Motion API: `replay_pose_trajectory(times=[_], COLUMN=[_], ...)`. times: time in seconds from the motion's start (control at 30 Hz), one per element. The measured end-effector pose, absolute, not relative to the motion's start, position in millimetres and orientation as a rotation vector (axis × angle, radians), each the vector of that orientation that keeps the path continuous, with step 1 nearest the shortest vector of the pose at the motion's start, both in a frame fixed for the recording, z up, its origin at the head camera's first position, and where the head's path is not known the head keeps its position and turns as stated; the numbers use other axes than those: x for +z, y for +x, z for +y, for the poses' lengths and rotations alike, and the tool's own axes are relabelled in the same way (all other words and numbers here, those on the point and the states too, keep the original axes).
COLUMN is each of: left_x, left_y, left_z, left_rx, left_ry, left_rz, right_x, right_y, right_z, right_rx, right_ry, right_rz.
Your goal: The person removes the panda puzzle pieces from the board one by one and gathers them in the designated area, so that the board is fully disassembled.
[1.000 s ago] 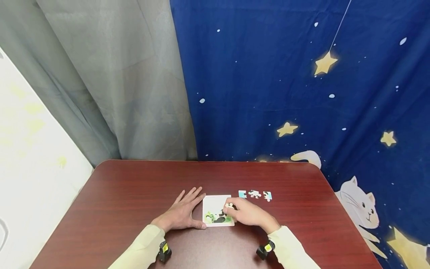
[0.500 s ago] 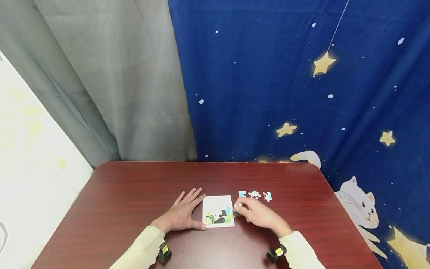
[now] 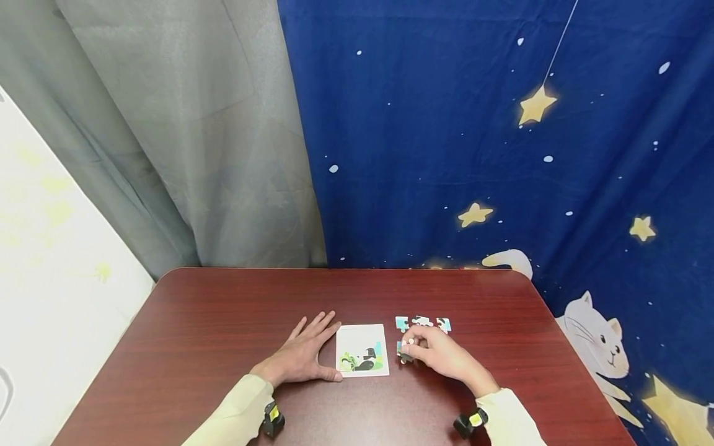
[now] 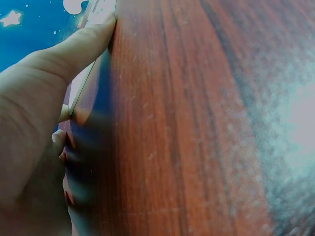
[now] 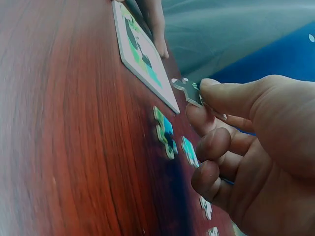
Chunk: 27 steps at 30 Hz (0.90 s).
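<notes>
My right fingers and thumb pinch one puzzle piece; a loose piece lies on the worktop near the tray. My left hand, fingers outstretched, touches its edge. The tray's lower part looks filled, the upper bare; these two and three farther pieces are unfitted.

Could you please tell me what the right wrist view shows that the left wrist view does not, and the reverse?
Only the right wrist view shows the right hand, pinching a puzzle piece, and the loose pieces. Only the left wrist view shows a printed star on the blue curtain. Both show the curtain, the left hand, the table and at least part of the white board.
</notes>
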<state>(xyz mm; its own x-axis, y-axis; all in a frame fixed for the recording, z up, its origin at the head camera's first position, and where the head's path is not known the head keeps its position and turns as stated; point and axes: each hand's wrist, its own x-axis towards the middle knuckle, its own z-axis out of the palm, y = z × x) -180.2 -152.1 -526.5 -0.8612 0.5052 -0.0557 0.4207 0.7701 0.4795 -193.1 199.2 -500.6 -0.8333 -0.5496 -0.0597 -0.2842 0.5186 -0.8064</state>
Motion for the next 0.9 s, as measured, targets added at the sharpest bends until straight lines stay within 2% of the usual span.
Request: replay_pose_trajectory(times=[0.9], left_x=[-528], left_y=[-181], left_z=[-153], left_rx=[0.696], left_ry=[0.736], left_rz=[2.779], right_x=[-508], right_y=[-203], right_z=[237], right_rx=[-1.123], right_ry=[-0.551], right_rz=[2.7])
